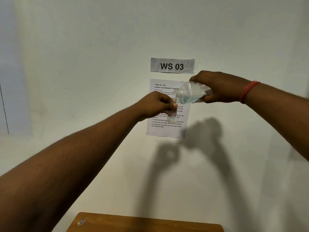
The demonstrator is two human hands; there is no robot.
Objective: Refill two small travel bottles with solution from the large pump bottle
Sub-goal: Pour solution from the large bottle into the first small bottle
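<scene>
Head view: pale wall [83,47]; wooden table [143,223] edge at 6 o'clock; two papers, sign [172,65] above sheet [167,129]; two bottles at centre; left hand [154,104] grips small bottle [172,114] upright; right hand [222,87] grips large bottle [190,94] tilted, mouth at small bottle's opening.

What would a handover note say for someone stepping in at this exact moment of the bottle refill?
Left hand: grip around the small clear plastic travel bottle with a red-bordered label, held upright in mid-air before the wall.
Right hand: holds the large clear plastic bottle of pale blue solution, uncapped, tipped with its mouth at the small bottle's opening.
Done: both bottles opened, pour under way.
Left: finish filling and cap this one. No second travel bottle or caps in view.
</scene>
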